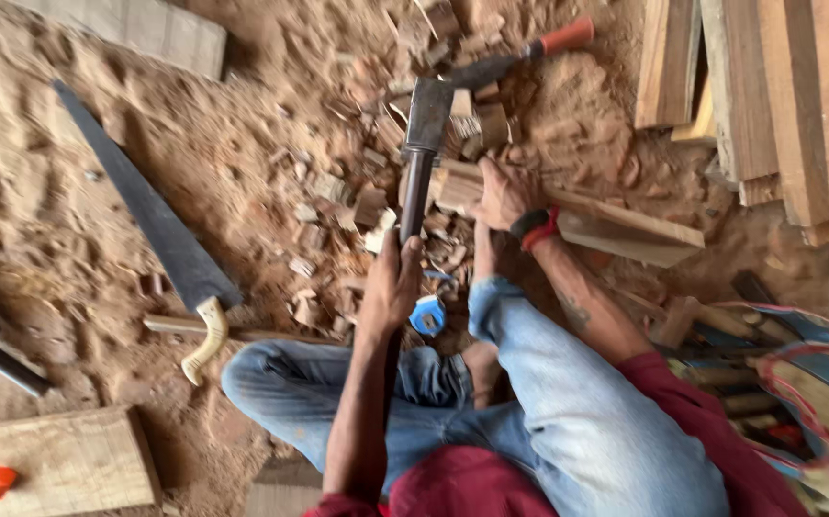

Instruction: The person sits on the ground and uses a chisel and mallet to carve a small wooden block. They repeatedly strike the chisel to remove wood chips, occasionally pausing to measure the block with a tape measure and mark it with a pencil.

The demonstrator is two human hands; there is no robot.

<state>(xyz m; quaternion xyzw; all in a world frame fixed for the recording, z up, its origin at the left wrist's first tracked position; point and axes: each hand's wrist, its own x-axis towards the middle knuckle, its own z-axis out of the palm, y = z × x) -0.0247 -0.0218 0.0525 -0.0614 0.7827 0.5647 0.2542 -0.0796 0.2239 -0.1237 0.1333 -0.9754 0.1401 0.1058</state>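
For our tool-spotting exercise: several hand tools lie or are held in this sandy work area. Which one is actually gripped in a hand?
The axe, its handle gripped by the left hand. The handsaw and the orange-handled tool lie untouched on the ground.

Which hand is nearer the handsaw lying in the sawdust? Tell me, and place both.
Left. The left hand grips the hatchet by its handle, just right of the handsaw. The right hand is farther right, holding a wooden plank.

Dark-handled adze [421, 144] over flat board [616, 225]
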